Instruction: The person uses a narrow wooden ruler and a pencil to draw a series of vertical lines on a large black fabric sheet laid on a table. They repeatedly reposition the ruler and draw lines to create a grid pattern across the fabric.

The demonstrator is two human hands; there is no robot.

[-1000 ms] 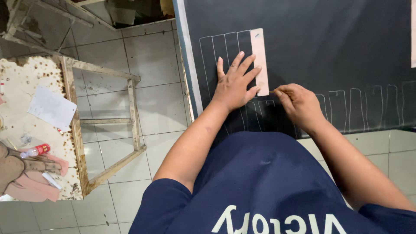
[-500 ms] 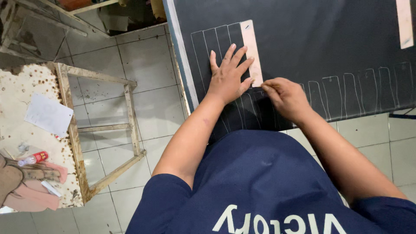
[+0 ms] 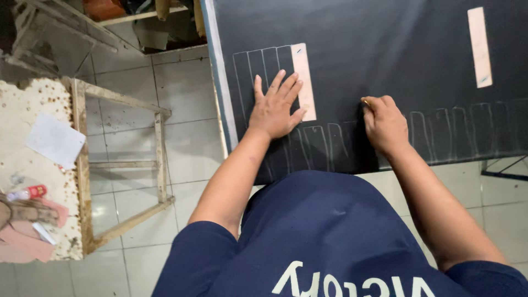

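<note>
A large sheet of black material (image 3: 385, 60) was spread across the upper right of the frame, its left edge running down past the tiled floor (image 3: 126, 110). Rows of narrow chalk outlines (image 3: 264, 66) were drawn on it, one group at upper centre and another along the lower edge toward the right. A worn wooden table (image 3: 33, 181) stood at the left of the frame, well apart from the sheet.

The left hand (image 3: 273, 107) was laid flat on the sheet, fingers spread, and nothing was gripped by it; its fingertips pressed on a pale strip template (image 3: 304, 82). The template's long axis ran up and down the frame, parallel to the chalk outlines just left of it, and its right long edge was left uncovered. A second, similar strip (image 3: 479, 47) lay at the upper right, touched by neither hand.

The right hand (image 3: 384, 124) was closed narrowly around a small marking piece (image 3: 365, 102), probably chalk, of which only the tip was seen at the knuckles. This hand lay to the right of the template and slightly lower, apart from it, so the template's free edge was faced by the marking tip. The template was held by the left hand, the nearer one.
</note>
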